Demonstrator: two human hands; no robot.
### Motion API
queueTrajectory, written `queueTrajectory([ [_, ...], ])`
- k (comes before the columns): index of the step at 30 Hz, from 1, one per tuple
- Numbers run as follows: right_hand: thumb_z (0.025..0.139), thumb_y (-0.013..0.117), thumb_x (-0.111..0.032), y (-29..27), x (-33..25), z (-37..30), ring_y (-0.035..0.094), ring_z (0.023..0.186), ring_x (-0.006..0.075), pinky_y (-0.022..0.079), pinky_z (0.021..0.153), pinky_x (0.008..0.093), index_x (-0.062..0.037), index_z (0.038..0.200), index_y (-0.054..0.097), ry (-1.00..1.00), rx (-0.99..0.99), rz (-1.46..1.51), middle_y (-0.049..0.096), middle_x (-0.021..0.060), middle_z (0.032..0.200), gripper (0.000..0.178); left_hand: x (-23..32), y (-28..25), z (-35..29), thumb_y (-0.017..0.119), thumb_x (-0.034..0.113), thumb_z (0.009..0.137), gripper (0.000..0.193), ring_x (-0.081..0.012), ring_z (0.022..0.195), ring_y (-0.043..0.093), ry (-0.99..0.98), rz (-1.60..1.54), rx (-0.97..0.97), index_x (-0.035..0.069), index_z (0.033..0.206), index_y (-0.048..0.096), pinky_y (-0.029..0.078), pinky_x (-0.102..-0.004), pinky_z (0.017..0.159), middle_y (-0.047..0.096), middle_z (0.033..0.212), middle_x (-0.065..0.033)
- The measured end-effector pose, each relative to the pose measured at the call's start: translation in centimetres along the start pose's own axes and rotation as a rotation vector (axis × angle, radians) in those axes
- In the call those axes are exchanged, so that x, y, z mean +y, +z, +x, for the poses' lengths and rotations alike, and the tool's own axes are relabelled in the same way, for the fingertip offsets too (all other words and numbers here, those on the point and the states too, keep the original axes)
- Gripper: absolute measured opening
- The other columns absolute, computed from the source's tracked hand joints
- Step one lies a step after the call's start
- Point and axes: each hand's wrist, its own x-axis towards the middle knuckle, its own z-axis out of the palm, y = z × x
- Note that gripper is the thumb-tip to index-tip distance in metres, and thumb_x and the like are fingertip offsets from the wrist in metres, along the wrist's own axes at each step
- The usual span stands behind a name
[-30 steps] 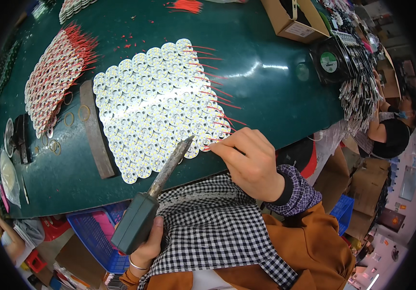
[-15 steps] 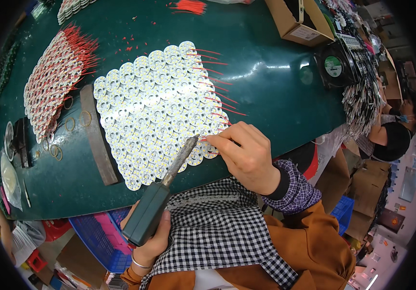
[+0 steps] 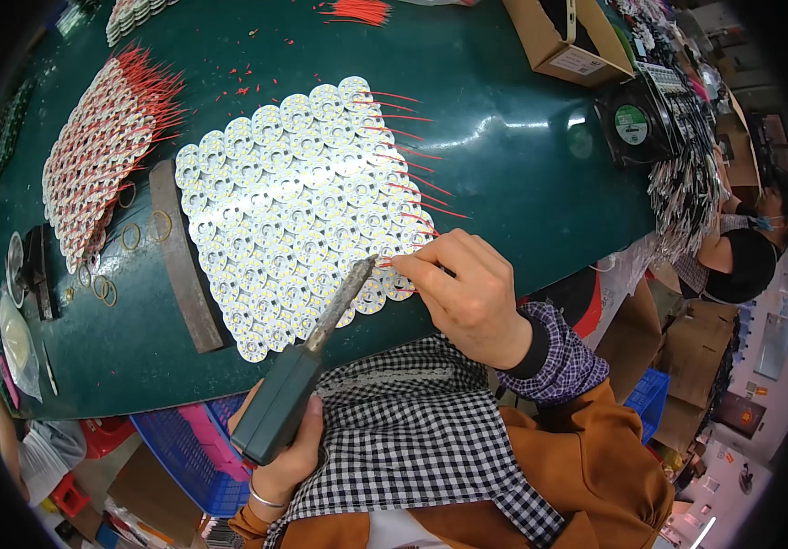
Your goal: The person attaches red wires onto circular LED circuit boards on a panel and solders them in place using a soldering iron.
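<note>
My left hand [image 3: 295, 455] is wrapped round the dark green handle of a soldering iron [image 3: 277, 407]. The iron's crusted metal tip points up and right, to the right side of a panel of round white LED boards [image 3: 293, 215]. Beside that tip, the fingertips of my right hand [image 3: 472, 291] pinch a thin red wire [image 3: 385, 264] at the panel's edge; most of the wire is hidden by the fingers. Several other red wires [image 3: 426, 197] stick out from the boards along the same edge, further away from me.
A dark metal bar [image 3: 183, 261] lies along the panel's left side. Beyond it sits a stack of wired boards [image 3: 106, 151], near some rubber bands [image 3: 130, 237]. Loose red wires [image 3: 357, 11] lie at the back. A black fan [image 3: 636, 123] and a cardboard box [image 3: 568, 46] stand right.
</note>
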Motion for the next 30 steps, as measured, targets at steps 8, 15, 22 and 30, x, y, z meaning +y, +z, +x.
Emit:
queueTrajectory([
  [8,0.070,0.075,0.005,-0.5,-0.1,0.4,0.059,0.067,0.0204,0.045,0.057,0.0330,-0.0044,0.092,0.073,-0.001,0.046,0.037,0.061,0.0037,0.077,0.024,-2.1,-0.7,-1.2,0.071,-0.005,0.087,0.036,-0.0124,0.077,0.063,0.109,0.016,0.029,-0.004,0.122,0.064,0.053,-0.0271,0.065,0.069,0.112,-0.0122],
  [15,0.070,0.073,0.002,0.1,0.9,0.4,0.058,0.069,0.0194,0.045,0.059,0.0327,-0.0053,0.093,0.071,0.014,0.050,0.029,0.057,0.0029,0.078,0.024,-0.1,-0.3,0.2,0.072,-0.004,0.087,0.041,-0.0200,0.110,0.065,-0.008,-0.039,-0.043,-0.002,0.127,0.063,0.051,-0.0316,0.094,0.069,0.120,-0.0132],
  [22,0.070,0.073,0.002,0.2,0.9,0.5,0.058,0.069,0.0188,0.047,0.059,0.0323,-0.0054,0.092,0.071,0.033,0.039,0.023,0.056,0.0025,0.077,0.024,0.8,0.2,1.0,0.072,-0.003,0.087,0.040,-0.0198,0.106,0.066,-0.112,-0.038,-0.047,-0.003,0.126,0.064,0.052,-0.0311,0.093,0.069,0.118,-0.0132],
  [30,0.070,0.075,0.006,-0.1,0.7,0.8,0.059,0.065,0.0206,0.046,0.054,0.0324,-0.0038,0.090,0.072,0.046,0.034,0.040,0.057,0.0052,0.074,0.022,0.3,0.8,2.0,0.072,-0.004,0.076,0.024,-0.0230,0.067,0.065,0.098,0.011,0.010,-0.008,0.100,0.070,0.051,-0.0299,0.059,0.068,0.085,-0.0159],
])
